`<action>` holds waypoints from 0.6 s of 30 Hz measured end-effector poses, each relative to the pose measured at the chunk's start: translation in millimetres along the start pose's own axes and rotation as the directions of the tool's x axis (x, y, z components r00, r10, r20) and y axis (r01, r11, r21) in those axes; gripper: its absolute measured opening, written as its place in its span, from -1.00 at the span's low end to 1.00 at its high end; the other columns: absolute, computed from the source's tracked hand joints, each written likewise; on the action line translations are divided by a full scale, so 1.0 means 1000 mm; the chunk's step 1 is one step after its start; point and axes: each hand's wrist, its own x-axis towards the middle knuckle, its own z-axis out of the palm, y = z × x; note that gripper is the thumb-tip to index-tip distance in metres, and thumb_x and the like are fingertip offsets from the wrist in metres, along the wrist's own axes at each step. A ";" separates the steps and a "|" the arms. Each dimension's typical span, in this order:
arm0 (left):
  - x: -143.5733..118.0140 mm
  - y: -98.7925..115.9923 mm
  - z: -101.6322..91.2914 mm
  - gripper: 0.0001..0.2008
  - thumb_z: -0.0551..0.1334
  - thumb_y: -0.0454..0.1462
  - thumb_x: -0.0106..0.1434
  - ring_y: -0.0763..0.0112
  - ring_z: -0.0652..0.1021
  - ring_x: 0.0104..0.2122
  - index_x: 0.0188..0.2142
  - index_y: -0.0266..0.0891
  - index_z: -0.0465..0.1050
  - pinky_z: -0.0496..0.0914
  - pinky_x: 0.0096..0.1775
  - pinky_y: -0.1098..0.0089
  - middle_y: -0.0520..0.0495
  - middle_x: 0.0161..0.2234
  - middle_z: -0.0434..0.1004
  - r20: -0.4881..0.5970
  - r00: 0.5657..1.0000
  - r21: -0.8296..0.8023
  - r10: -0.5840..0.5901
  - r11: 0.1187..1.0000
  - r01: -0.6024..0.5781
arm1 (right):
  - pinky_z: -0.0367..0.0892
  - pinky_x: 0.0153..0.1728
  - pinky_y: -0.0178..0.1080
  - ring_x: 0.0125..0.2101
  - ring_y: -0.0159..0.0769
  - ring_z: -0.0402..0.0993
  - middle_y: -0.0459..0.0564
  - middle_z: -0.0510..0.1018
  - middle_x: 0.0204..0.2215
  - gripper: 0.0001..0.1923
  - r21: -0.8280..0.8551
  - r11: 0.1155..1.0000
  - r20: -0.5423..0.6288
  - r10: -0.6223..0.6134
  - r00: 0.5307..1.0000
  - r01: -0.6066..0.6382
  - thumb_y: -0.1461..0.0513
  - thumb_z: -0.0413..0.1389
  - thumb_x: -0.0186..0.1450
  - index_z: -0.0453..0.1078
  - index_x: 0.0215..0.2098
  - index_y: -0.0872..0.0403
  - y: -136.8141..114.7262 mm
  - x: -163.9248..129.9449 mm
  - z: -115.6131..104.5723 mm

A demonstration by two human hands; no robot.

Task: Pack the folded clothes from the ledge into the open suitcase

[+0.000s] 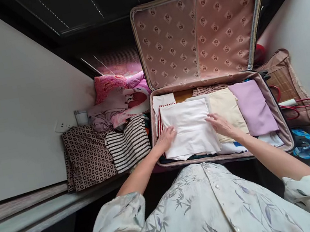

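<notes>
Folded clothes already cover most of the floor of the suitcase (pixel 280 118), so the arranging looks well along, though not finished. The white cloth (pixel 190 130) lies flat and folded in the case's left half, on top of other pieces, and a red-striped cloth (pixel 160 125) peeks out along its left side. The left hand (pixel 168 137) rests at its left edge, fingers loosely extended; the right hand (pixel 219 124) touches its right edge, fingers slightly parted. Neither appears to grip anything, though whether the fingertips pinch the fabric cannot be told. To the right, the cream cloth (pixel 227 110) and the lilac cloth (pixel 254 107) lie folded side by side, and look settled. The lid (pixel 171 38) stands open, so closing is not yet done. Outside, on the left, lie a striped top (pixel 128 146) and a patterned cloth (pixel 88 154); whether these belong inside cannot be told
</notes>
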 end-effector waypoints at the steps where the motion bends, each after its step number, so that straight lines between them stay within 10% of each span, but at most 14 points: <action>1: -0.013 -0.004 0.002 -0.40 0.13 -0.56 0.23 0.09 0.34 0.28 0.20 -0.13 0.46 0.24 0.29 0.07 -0.27 0.30 0.33 0.053 0.996 0.011 0.068 0.998 -0.069 | 0.32 0.20 0.08 0.25 0.02 0.32 0.20 0.40 0.29 -0.44 -0.013 0.998 0.061 -0.066 0.996 0.067 0.40 -0.06 0.36 0.39 0.27 0.04 0.001 -0.010 0.000; 6: -0.044 -0.023 -0.004 -0.07 0.27 -0.56 -0.01 0.00 0.06 0.46 0.38 -0.14 0.25 -0.11 0.41 -0.06 -0.27 0.46 0.08 0.324 0.896 0.032 0.302 0.944 -0.330 | 0.10 0.36 0.15 0.43 -0.09 0.11 0.06 0.35 0.37 -0.29 0.055 0.946 0.251 -0.324 0.912 0.321 0.51 -0.04 0.27 0.36 0.31 -0.04 0.007 -0.035 -0.006; 9: -0.040 -0.021 -0.008 -0.23 0.29 -0.51 0.08 0.09 0.07 0.47 0.30 -0.13 0.36 -0.13 0.42 -0.04 -0.26 0.47 0.06 0.358 0.870 -0.020 0.338 0.935 -0.355 | 0.08 0.39 0.09 0.39 -0.17 0.21 0.02 0.46 0.30 -0.37 0.192 0.923 0.319 -0.379 0.869 0.332 0.48 0.00 0.28 0.44 0.24 -0.06 0.006 -0.029 -0.006; 15: -0.038 -0.026 -0.006 -0.63 0.14 -0.47 0.30 0.24 0.40 0.31 -0.02 -0.16 0.60 0.11 0.39 0.12 -0.20 0.25 0.49 0.232 0.940 -0.355 0.249 0.922 -0.156 | 0.16 0.36 0.03 0.20 -0.14 0.47 0.07 0.67 0.02 -0.73 0.400 0.912 0.370 -0.254 0.894 0.093 0.22 0.10 0.34 0.60 -0.08 -0.01 0.003 -0.023 -0.006; 18: -0.030 -0.037 -0.009 -0.71 0.16 -0.29 0.38 0.21 0.55 0.16 0.00 -0.19 0.59 0.28 0.30 0.17 -0.17 0.07 0.63 0.190 0.980 -0.639 0.057 0.765 0.080 | 0.26 0.28 0.00 0.04 -0.09 0.57 0.05 0.71 -0.18 -0.72 0.528 0.846 0.339 -0.131 0.932 -0.073 0.03 0.13 0.31 0.61 -0.20 -0.02 0.005 -0.017 -0.012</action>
